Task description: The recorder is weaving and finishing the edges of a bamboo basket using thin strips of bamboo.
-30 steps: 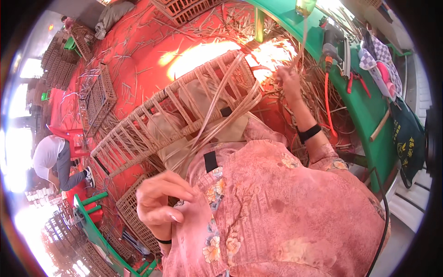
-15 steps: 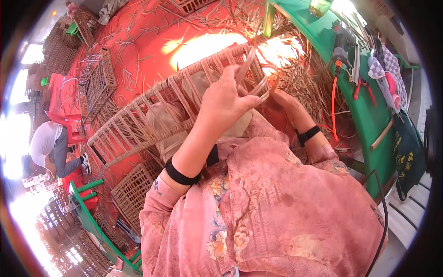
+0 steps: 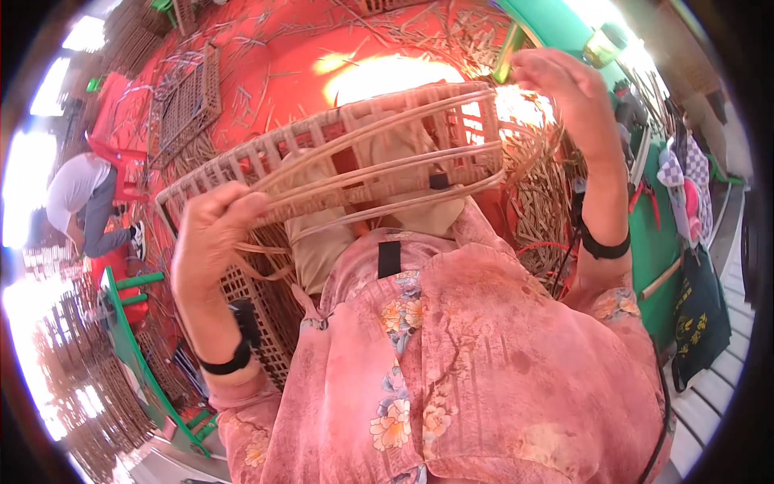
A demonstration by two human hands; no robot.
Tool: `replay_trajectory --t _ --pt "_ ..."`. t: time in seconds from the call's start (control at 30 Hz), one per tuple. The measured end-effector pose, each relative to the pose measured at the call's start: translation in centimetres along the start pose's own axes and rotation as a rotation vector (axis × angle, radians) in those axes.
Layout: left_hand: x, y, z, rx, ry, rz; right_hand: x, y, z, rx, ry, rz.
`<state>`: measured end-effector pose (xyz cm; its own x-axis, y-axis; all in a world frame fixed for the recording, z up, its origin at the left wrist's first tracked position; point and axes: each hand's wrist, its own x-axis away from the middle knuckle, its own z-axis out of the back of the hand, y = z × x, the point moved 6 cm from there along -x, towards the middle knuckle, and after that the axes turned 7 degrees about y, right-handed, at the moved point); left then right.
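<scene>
A long, shallow woven cane basket frame point(image 3: 322, 133) with open slats lies slanted across my lap. My left hand point(image 3: 218, 234) is closed at its left part, pinching long, pale cane strips point(image 3: 379, 179). These strips run to the right along the near side of the frame and bend around its right end. My right hand point(image 3: 560, 89) is raised beyond the right end, above the green bench, fingers curled together. Whatever its fingers may hold is hidden.
Loose cane strips point(image 3: 532, 202) pile up beside the frame's right end. A green bench point(image 3: 657, 298) with tools and a jar point(image 3: 605, 44) stands at right. At left, a person in a white shirt point(image 3: 76, 189) bends over near a green stand point(image 3: 133, 347). Woven trays point(image 3: 185, 105) lie on red flooring.
My hands, close together at the frame's right end before, are now far apart. The left has moved left with the cane strips; the right has risen up and right. The frame has shifted slightly.
</scene>
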<state>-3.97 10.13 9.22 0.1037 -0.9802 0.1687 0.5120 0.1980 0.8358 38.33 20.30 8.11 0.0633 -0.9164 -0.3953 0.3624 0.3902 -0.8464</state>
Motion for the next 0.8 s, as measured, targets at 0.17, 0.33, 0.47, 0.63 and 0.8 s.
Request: replay_trajectory --t 0.17,0.33,0.47,0.63,0.8 --pt "4.3 -0.5 9.9 0.058 0.239 -0.079 -2.8 -5.8 -12.5 -0.093 -0.565 0.01" --pt "7.7 -0.1 15.3 0.131 0.305 -0.208 -3.3 -13.5 -23.3 -0.232 -1.047 0.186" --pt "9.0 0.5 16.8 -0.113 0.285 -0.35 -0.7 -18.1 -27.6 -0.29 -1.324 -0.064" --pt "9.9 -0.5 19.0 -0.041 0.296 -0.362 1.7 -22.3 -30.3 -0.422 -1.409 -0.388" --pt "11.2 -2.9 23.1 0.057 0.421 -0.435 -0.7 -23.6 -28.8 -0.357 -1.209 -0.23"
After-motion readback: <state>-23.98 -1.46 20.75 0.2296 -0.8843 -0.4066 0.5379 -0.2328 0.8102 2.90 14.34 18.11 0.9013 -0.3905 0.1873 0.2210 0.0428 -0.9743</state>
